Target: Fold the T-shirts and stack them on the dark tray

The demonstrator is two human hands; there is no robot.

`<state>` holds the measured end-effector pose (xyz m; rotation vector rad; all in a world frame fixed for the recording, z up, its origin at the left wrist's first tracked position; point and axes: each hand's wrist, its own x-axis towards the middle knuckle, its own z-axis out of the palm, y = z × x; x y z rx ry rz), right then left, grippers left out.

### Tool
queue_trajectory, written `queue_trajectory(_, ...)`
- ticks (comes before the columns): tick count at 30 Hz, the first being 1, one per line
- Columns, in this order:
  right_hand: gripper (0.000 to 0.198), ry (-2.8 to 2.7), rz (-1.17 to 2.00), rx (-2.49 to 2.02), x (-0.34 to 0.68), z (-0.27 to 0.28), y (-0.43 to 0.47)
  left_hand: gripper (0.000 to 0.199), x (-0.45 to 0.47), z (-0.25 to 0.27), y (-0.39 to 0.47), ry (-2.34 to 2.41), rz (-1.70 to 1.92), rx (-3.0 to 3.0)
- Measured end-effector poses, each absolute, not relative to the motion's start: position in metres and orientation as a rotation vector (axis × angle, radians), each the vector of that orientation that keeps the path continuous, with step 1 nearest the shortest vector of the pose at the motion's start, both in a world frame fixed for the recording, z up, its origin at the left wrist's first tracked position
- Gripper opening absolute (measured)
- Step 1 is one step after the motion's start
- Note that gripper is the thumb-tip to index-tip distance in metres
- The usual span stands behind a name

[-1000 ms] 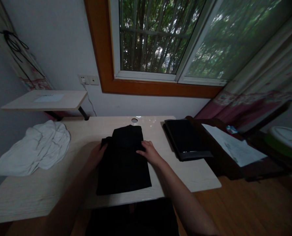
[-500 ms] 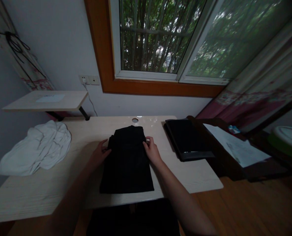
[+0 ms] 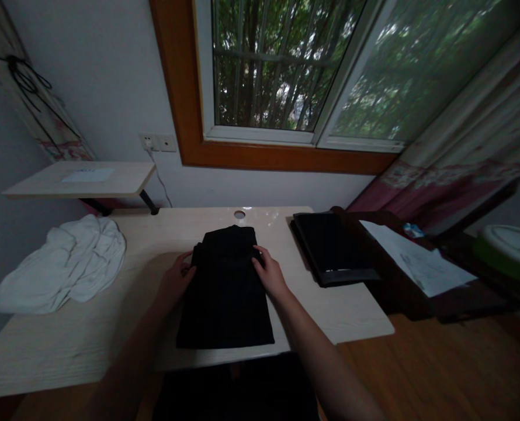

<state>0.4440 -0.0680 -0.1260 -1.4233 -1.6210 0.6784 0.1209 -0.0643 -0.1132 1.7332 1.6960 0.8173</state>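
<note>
A folded black garment (image 3: 227, 298) lies flat on the pale wooden desk (image 3: 316, 318), its wide end towards me; what kind of garment it is I cannot tell. My left hand (image 3: 179, 278) grips its left edge near the far end, thumb over the cloth and fingers curled at the side. Across from it, my right hand (image 3: 269, 272) pinches the right edge, with the thumb on the cloth and the fingertips beside it. Some fingertips are hidden at the dark edges.
A crumpled white cloth (image 3: 67, 263) lies on the left, below a small raised shelf (image 3: 80, 181) with paper on it. To the right rest a flat black folder-like stack (image 3: 332, 248) and, on dark furniture, a white sheet (image 3: 418, 260). A round hole (image 3: 239, 214) pierces the desk's back.
The fingers of my right hand have shifted slightly inward onto the garment's right edge. My left hand and the garment stay almost where they were.
</note>
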Motion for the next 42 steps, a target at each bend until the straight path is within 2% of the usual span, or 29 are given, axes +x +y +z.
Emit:
queue_trajectory(9,0.039,-1.745,0.569,-1.324,0.443,-0.126,-0.068,0.057,0.120,-0.122,-0.066,1.745,0.912,1.693)
queue_trajectory(15,0.028,-1.834,0.530,-1.289,0.443,-0.125,-0.068,0.056,0.121,-0.121,-0.067,1.780,0.943,1.676)
queue_trajectory(21,0.034,-1.835,0.511,-1.320,0.443,-0.134,-0.066,0.055,0.122,-0.120,-0.067,1.788,0.923,1.674)
queue_trajectory(26,0.039,-1.828,0.479,-1.347,0.442,-0.139,-0.065,0.062,0.122,-0.121,-0.056,1.852,0.857,1.648)
queue_trajectory(31,0.043,-1.819,0.468,-1.360,0.442,-0.137,-0.065,0.053,0.120,-0.122,-0.042,1.863,0.742,1.621)
queue_trajectory(42,0.045,-1.838,0.456,-1.388,0.442,-0.139,-0.063,0.051,0.118,-0.121,-0.050,1.837,0.828,1.649)
